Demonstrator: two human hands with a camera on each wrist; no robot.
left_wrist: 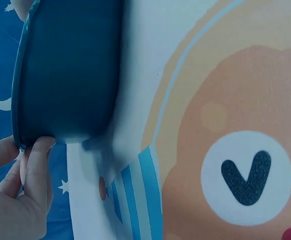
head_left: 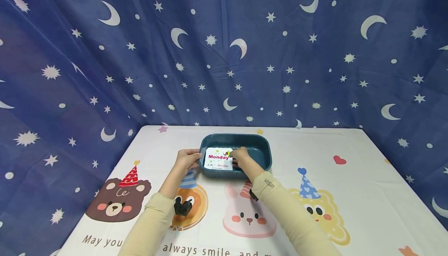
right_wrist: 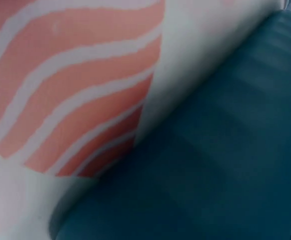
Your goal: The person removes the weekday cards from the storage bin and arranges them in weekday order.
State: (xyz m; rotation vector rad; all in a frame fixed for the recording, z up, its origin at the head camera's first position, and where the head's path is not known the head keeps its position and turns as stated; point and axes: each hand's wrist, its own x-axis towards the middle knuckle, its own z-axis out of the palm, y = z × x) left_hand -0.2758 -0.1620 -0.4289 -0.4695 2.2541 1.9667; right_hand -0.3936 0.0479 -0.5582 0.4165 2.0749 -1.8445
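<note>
A dark teal plastic bin (head_left: 259,141) stands near the far edge of the table. Thumb and fingers of my left hand (head_left: 189,158) pinch its rim at the left end; the left wrist view shows this hand (left_wrist: 28,185) gripping the corner from outside. Within the bin's left half is a white flashcard (head_left: 217,159) printed "Monday", facing up. My right hand (head_left: 241,156) reaches over the near wall and pinches the card's right edge, its fingertips overlapping the small picture there. In the right wrist view the bin's outer wall (right_wrist: 210,150) hides that hand.
A white tablecloth (head_left: 364,186) printed with cartoon animals and lettering covers the table. Behind the table hangs a dark blue curtain (head_left: 210,104) with moons and stars. Cream sleeves (head_left: 290,213) cover both forearms.
</note>
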